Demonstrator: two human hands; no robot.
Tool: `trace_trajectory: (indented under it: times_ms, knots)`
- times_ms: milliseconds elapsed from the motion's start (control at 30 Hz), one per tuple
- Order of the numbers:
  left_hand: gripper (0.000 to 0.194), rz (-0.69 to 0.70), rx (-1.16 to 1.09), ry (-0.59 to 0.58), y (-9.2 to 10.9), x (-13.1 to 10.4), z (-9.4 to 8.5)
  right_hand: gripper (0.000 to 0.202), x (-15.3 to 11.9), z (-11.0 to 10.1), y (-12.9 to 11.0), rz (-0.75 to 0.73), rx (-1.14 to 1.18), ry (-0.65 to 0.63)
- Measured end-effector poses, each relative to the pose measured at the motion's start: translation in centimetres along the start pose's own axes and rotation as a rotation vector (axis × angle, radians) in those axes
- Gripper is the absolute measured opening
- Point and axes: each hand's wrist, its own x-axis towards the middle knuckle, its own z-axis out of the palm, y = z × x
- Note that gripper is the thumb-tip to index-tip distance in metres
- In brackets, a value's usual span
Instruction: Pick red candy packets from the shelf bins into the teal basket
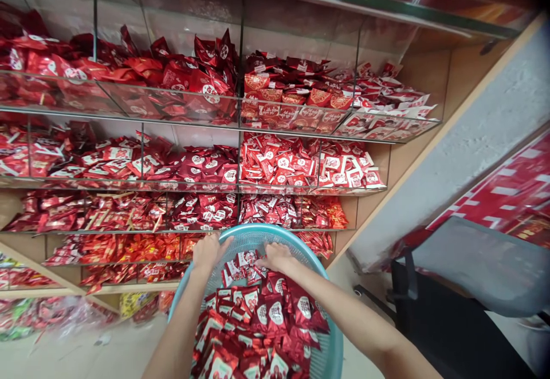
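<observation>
A round teal plastic basket (333, 333) holds many small red and maroon packets (277, 313). My left hand (208, 253) grips the basket's upper left rim, with the thumb stretched over the inner side. Inside the basket, near its far wall, my right hand (277, 257) has its fingers curled over small red-and-white packets (244, 261); its fingertips touch them. The far rim of the basket is close against the lower shelves.
Shelves with clear dividers and glass fronts (258, 124) hold rows of red packets ahead. A black and grey chair (451, 321) stands at the right by a grey wall (485, 121). Plastic bags (64, 316) lie on the floor at the lower left.
</observation>
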Motion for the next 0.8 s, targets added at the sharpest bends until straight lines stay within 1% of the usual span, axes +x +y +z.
trace_trajectory:
  times_ms: [133,233,300,433,500,600,800]
  knots:
    - [0.061,-0.025,-0.01,-0.016,0.0,0.1,0.1,0.083,0.1,1.1,-0.8,0.055,-0.077,-0.086]
    - [0.061,-0.032,-0.02,-0.008,0.0,0.2,0.3,0.089,0.2,1.7,-1.0,0.063,-0.107,-0.08]
    - [0.061,-0.037,-0.025,-0.001,-0.1,0.2,0.4,0.08,0.0,1.7,-1.1,0.053,-0.121,-0.073]
    - [0.062,-0.022,-0.024,0.002,-0.2,0.2,0.4,0.038,-0.9,1.3,-1.7,0.01,-0.143,-0.01]
    - [0.062,-0.015,-0.021,-0.001,-0.1,0.1,0.3,0.026,-1.4,1.1,-2.0,-0.007,-0.147,0.027]
    - [0.062,-0.023,-0.024,-0.013,-0.1,0.0,0.2,0.021,-1.9,0.7,-2.2,-0.021,-0.147,0.073]
    - [0.063,-0.025,-0.039,-0.002,0.0,0.0,0.1,0.025,-1.9,-0.9,-1.5,-0.043,-0.145,0.158]
